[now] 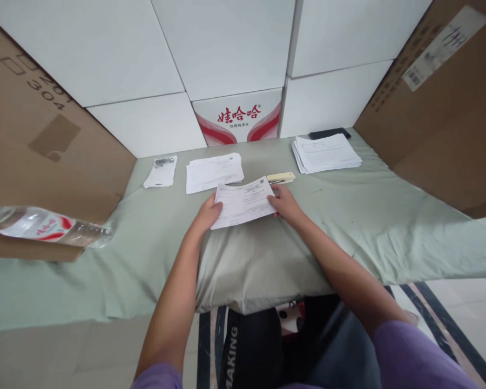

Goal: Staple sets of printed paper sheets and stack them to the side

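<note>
Between my two hands is a printed sheet of paper [243, 204], lifted over the cloth and slightly bowed; whether it is one sheet or more I cannot tell. My left hand [209, 213] grips its left edge, thumb on top. On the right edge my right hand [284, 203] pinches it the same way, fingers partly hidden beneath. Just behind my right hand lies a cream-coloured stapler [281, 177], its near part covered by the paper. A stack of printed papers [214, 172] rests behind my left hand, and a thicker paper stack [328, 153] sits farther right.
A small white sheet with dark metal bits [162, 170] lies at the left. White cartons [238, 116] form the back wall; brown cardboard boxes [52, 119] [437, 108] stand at both sides. A water bottle [48, 224] lies at far left. A black flat object [330, 133] is behind the right stack.
</note>
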The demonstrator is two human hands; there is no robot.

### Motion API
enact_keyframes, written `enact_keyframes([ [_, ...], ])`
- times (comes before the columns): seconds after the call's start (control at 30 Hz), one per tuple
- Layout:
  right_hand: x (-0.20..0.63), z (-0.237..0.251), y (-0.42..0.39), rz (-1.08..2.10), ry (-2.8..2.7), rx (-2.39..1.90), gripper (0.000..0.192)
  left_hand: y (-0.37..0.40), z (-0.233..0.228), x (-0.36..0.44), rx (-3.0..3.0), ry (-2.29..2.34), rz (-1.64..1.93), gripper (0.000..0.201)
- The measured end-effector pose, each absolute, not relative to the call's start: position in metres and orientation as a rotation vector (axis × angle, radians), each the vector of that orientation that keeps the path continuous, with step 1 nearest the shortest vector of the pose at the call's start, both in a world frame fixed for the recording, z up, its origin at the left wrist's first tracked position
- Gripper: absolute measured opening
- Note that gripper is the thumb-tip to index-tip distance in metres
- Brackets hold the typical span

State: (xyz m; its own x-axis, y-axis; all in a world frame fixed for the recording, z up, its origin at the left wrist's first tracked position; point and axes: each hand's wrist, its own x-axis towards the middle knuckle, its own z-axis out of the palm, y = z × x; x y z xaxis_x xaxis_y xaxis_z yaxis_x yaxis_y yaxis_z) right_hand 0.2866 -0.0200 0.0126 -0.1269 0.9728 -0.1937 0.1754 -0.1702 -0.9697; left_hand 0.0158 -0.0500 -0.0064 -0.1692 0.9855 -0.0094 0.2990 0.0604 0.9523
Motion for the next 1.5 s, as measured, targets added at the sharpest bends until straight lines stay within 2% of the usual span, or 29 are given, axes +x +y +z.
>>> enact_keyframes([
  [0.33, 0.299, 0.008, -0.011, 1.352, -1.307, -1.515, 0.033, -0.062, 0.006, 0.025, 1.097, 1.412, 1.008, 0.04],
  [0.57, 0.306, 0.009, -0.012, 1.496, -1.405, -1.514, 0.032, -0.055, 0.004, 0.025, 1.189, 1.411, 1.162, 0.054],
  [0.87, 0.309, 0.005, -0.013, 1.606, -1.434, -1.459, 0.009, -0.05, 0.006, 0.016, 1.18, 1.445, 1.195, 0.057],
  [1.1, 0.311, 0.005, -0.015, 1.747, -1.524, -1.358, 0.017, -0.049, 0.007, 0.011, 1.086, 1.432, 1.213, 0.055],
  [1.43, 0.306, 0.011, -0.01, 1.563, -1.394, -1.619, 0.009, -0.048, 0.004, 0.013, 1.079, 1.414, 1.178, 0.056],
  [1.5, 0.307, 0.012, -0.011, 1.409, -1.455, -1.686, 0.008, -0.048, 0.002, 0.013, 1.082, 1.417, 1.186, 0.056],
])
